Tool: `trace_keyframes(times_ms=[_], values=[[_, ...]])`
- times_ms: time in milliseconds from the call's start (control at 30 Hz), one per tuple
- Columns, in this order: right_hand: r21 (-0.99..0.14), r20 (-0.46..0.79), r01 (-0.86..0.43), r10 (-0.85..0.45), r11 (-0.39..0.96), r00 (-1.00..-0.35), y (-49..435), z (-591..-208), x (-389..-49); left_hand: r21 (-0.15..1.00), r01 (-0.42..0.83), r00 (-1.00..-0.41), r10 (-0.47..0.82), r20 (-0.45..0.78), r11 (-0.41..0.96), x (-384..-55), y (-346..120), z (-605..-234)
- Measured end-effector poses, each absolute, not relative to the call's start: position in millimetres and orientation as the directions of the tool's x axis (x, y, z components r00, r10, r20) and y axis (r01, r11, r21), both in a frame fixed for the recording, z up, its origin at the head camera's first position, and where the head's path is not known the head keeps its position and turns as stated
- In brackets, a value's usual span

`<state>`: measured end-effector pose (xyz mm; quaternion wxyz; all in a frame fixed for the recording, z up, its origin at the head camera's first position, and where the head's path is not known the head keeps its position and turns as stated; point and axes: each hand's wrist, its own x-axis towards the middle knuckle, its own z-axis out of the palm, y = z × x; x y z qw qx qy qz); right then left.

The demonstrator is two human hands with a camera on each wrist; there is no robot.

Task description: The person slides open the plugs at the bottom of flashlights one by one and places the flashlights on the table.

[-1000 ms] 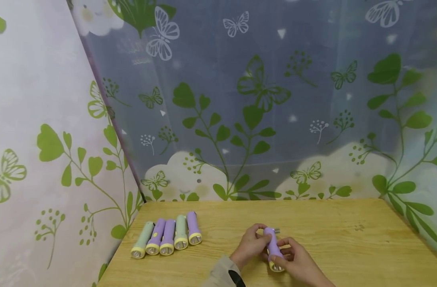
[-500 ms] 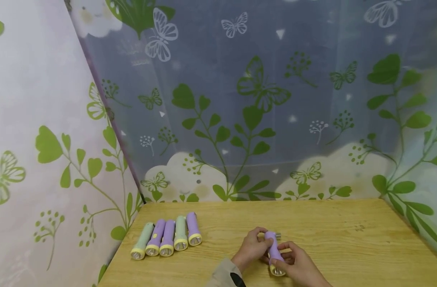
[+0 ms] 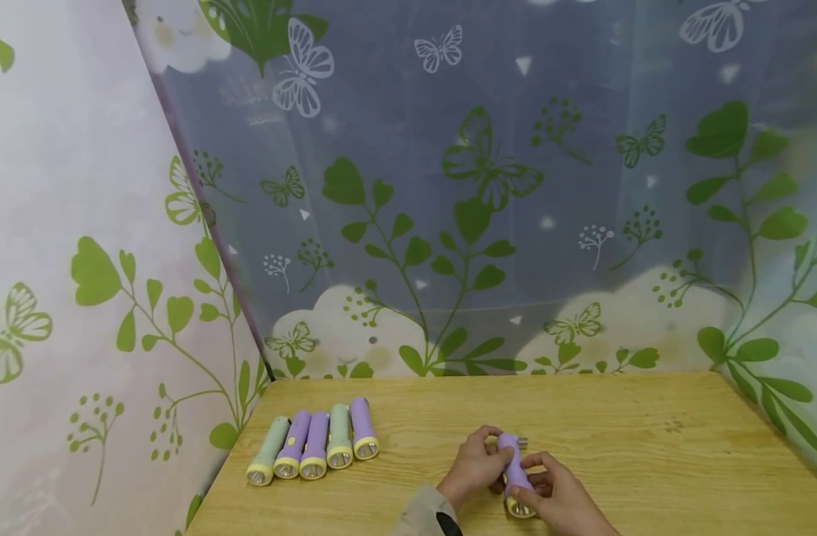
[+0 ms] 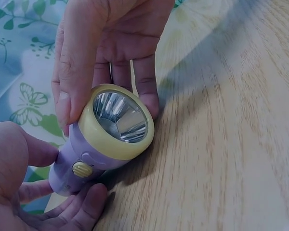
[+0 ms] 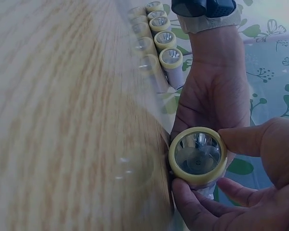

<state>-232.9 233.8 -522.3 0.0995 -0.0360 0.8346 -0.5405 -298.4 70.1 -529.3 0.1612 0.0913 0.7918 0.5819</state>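
Note:
Both hands hold one purple flashlight [image 3: 514,470] low over the wooden table, its yellow-rimmed lens end toward me. The left hand [image 3: 474,467] grips the tail end, thumb across the barrel. Near the head, the right hand [image 3: 564,493] pinches the flashlight between thumb and fingers. A pair of metal prongs [image 3: 523,442] sticks out to the right by the tail. In the left wrist view a ribbed yellow switch [image 4: 82,169] shows on the barrel, below the clear lens [image 4: 120,118]. The right wrist view faces the reflector [image 5: 198,153] straight on, and no light shows in it.
Several flashlights lie side by side at the table's left, lenses toward me, among them a green one [image 3: 269,452] at the outer end and a purple one [image 3: 364,429] at the inner end. A printed cloth [image 3: 475,298] hangs behind the wooden table [image 3: 649,439].
The held flashlight and both hands have shifted slightly toward me and to the right. The metal prongs show a little more. Both grips stay the same, and the row of flashlights is unmoved.

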Motion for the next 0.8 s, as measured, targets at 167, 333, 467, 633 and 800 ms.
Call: trace_keyframes(times_ms=[167, 333, 467, 633, 800], values=[[-0.909, -0.125, 0.045, -0.167, 0.414, -0.978, 233.7, -522.8, -231.4, 0.95, -0.018, -0.93, 0.343, -0.13, 0.313, -299.2, 69.3, -533.2], [-0.913, -0.118, 0.036, -0.18, 0.406, -0.977, 233.2, -525.3, -231.8, 0.955, -0.003, -0.93, 0.351, -0.112, 0.297, -299.0, 66.5, -535.4], [-0.919, -0.111, 0.028, -0.191, 0.392, -0.975, 233.5, -527.9, -231.1, 0.959, 0.017, -0.93, 0.358, -0.089, 0.284, -296.7, 65.1, -536.3], [-0.919, -0.093, 0.01, -0.195, 0.394, -0.976, 233.2, -528.8, -229.9, 0.96, 0.062, -0.933, 0.358, -0.042, 0.273, -295.6, 64.8, -537.1], [-0.911, -0.117, 0.031, -0.186, 0.41, -0.976, 234.3, -530.7, -229.9, 0.951, 0.08, -0.93, 0.366, -0.036, 0.298, -294.0, 65.2, -537.8]])
